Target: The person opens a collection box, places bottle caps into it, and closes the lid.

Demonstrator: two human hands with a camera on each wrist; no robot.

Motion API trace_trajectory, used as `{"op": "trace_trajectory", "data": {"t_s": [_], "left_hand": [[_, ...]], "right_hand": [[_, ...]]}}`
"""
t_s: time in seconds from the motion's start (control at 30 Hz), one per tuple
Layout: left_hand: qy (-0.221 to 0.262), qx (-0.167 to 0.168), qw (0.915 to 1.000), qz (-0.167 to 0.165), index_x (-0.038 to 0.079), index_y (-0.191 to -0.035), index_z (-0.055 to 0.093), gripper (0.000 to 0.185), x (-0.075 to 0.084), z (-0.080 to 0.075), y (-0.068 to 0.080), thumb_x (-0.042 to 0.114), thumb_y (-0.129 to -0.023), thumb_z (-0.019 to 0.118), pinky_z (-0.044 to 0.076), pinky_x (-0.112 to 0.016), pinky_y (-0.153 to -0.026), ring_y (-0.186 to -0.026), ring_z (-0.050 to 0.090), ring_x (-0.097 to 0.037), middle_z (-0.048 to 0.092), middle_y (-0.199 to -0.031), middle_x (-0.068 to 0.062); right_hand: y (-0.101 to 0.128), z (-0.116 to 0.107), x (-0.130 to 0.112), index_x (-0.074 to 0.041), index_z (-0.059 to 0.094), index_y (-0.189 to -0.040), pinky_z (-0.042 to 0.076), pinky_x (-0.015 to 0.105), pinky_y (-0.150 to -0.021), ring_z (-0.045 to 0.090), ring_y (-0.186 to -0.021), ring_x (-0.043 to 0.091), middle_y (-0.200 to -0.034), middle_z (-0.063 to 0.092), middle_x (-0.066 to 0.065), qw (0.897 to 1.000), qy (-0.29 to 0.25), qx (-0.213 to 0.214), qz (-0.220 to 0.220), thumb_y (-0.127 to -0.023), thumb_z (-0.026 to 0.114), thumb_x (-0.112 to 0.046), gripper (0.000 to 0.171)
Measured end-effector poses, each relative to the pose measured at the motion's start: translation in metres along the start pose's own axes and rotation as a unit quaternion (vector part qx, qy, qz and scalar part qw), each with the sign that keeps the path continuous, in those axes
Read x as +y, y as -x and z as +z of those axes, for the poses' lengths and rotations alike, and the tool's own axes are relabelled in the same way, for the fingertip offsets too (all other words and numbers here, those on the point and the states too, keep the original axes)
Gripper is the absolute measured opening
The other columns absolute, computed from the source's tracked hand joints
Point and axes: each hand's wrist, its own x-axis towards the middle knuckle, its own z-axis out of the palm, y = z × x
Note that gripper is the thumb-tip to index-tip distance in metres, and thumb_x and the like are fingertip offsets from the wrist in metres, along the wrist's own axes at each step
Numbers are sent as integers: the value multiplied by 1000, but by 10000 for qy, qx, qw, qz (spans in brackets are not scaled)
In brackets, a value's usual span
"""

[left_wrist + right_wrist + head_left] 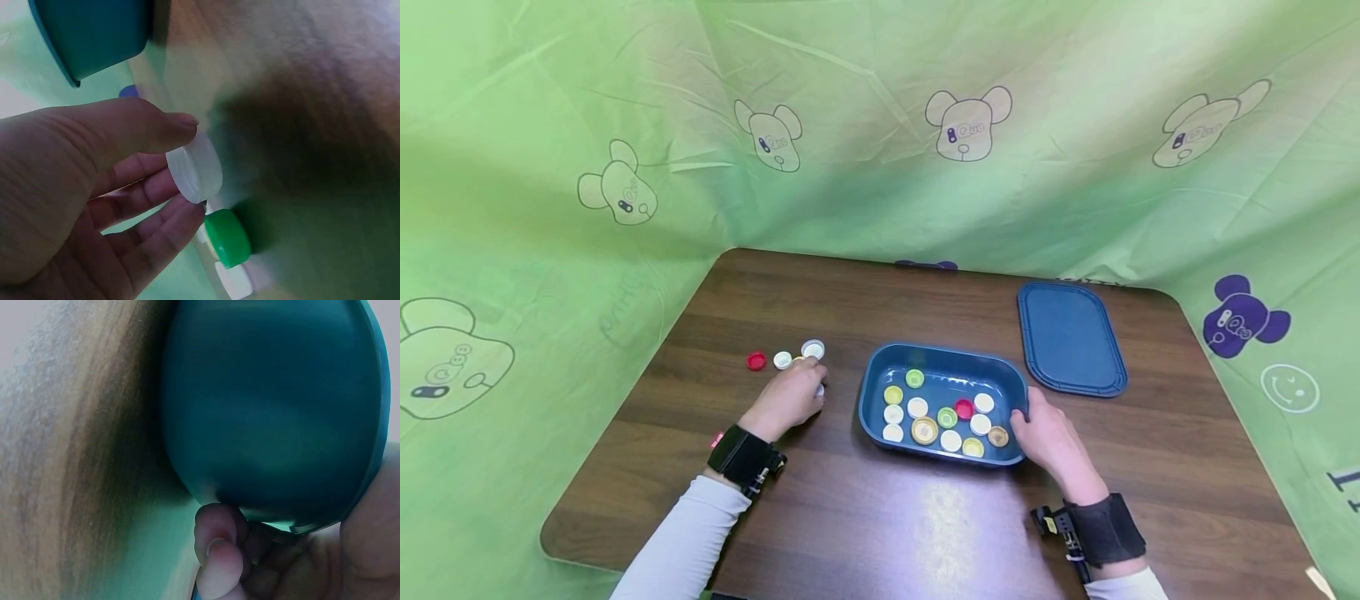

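My left hand (788,398) pinches a white bottle cap (195,167) between thumb and fingertips, just above the table. Close by lie a green cap (228,239), a red cap (756,361) and white caps (812,349); the hand hides part of this group in the head view. With thumb on the rim, my right hand (1051,433) grips the right end of a blue plastic box (868,408). Inside the box, several white, yellow, green, red and tan caps lie scattered on the bottom, among them a larger tan-rimmed one (924,431).
A blue lid (1071,337) lies flat on the wooden table (865,517), behind and right of the box. Green printed cloth (865,192) hangs along the table's far and side edges. Both wrists wear black straps with small cameras.
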Motion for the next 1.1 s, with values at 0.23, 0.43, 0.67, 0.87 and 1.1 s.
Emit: {"op": "trace_trajectory", "data": {"t_s": [0.23,0.43,0.67,0.87,1.1], "left_hand": [[-96,189,9997,90,2,-87,68,8,11,-15,-11,1,-79,71,52,-38,-76,-85,57,-27,57,-88,-8],[-156,86,9994,289,3,-99,71,15,42,-38,-34,8,-85,73,54,-36,-80,-91,57,-24,60,-95,-7],[-274,-603,9939,881,7,-108,73,22,92,-48,-65,16,-88,75,53,-31,-83,-96,56,-19,60,-102,-4],[-541,-1075,9850,1235,10,-111,74,23,121,-39,-86,20,-91,73,53,-28,-82,-94,57,-16,61,-103,-3],[-562,-1331,9791,1431,12,-108,74,21,135,-28,-100,24,-91,75,51,-25,-79,-90,57,-13,61,-100,-1]], "right_hand": [[0,0,0,9,25,-151,45,65,-99,56,-119,47,-143,44,39,10000,19,-5,3,-105,43,-21,58],[1,0,-1,9,24,-151,45,64,-100,55,-120,47,-143,43,39,10000,-7,7,14,-105,43,-20,58],[2,1,1,9,25,-151,45,64,-100,56,-119,47,-144,43,39,10000,-34,10,41,-105,44,-20,58],[2,2,2,10,25,-151,46,64,-99,56,-117,46,-143,43,39,10000,-56,5,24,-105,44,-20,58],[1,1,1,9,25,-151,45,64,-99,56,-118,46,-143,43,39,10000,-46,15,36,-105,43,-20,58]]}}
